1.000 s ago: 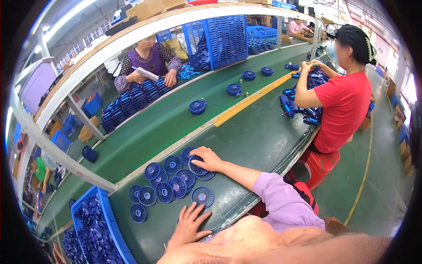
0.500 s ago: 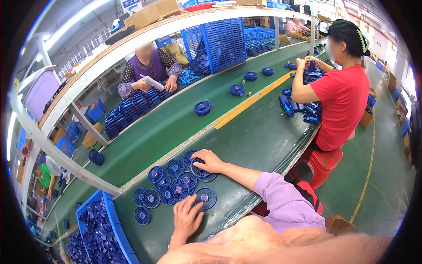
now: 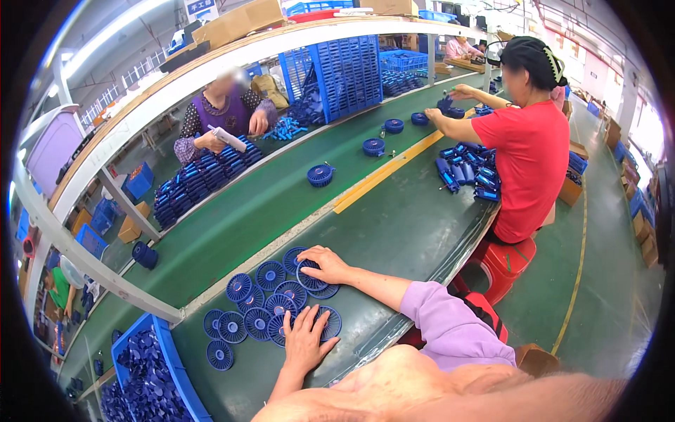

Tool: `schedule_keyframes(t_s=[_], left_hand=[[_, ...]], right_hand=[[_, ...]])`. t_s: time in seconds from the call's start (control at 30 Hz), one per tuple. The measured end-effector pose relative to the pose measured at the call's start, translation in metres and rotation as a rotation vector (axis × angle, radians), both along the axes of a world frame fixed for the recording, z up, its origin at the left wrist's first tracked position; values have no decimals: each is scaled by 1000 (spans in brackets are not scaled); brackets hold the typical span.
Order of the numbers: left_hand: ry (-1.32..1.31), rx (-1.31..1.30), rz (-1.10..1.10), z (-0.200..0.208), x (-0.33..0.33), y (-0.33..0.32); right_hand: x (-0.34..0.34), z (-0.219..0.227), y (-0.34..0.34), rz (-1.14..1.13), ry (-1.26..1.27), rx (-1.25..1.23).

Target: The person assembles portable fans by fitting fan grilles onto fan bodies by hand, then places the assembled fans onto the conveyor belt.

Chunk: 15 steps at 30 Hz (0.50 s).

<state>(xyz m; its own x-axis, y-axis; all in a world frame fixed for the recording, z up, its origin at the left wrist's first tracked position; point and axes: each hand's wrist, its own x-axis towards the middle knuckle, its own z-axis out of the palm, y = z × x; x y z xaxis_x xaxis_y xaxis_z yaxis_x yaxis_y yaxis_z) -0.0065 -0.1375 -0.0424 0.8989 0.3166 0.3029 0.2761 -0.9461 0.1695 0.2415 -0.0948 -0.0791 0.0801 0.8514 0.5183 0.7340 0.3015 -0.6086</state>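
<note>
Several round dark-blue fan grilles (image 3: 257,323) with radial ribs lie in a loose, partly overlapping cluster on the green worktop. My left hand (image 3: 308,343) rests at the near side of the cluster. Its fingers are spread over the edges of the nearest grilles, one of them a grille (image 3: 329,321) partly hidden under the fingers. At the cluster's far right, my right hand (image 3: 326,267) lies over a grille (image 3: 309,280), fingers stretched across its rim. That grille overlaps another beneath it.
A blue crate (image 3: 151,366) of small dark-blue parts stands at the lower left. Fan heads (image 3: 320,175) sit on the green conveyor (image 3: 246,204). A co-worker in red (image 3: 527,162) works at the right beside blue handles (image 3: 467,167); another person (image 3: 223,116) sits across the belt.
My left hand has shifted slightly right and forward onto the grilles. My right hand stays on its grille. The co-worker in red has reached forward over the belt; the whole view has shifted slightly.
</note>
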Motion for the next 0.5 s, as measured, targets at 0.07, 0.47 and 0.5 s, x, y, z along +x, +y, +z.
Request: schedule_keyframes(t_s=[0.07,0.47,0.5], left_hand=[[-14,-4,6,-2,3,1],[7,-75,34,6,3,5],[8,-71,35,5,3,6]], right_hand=[[2,0,-1,10,5,1],[2,1,4,32,18,20],[1,1,3,32,18,15]])
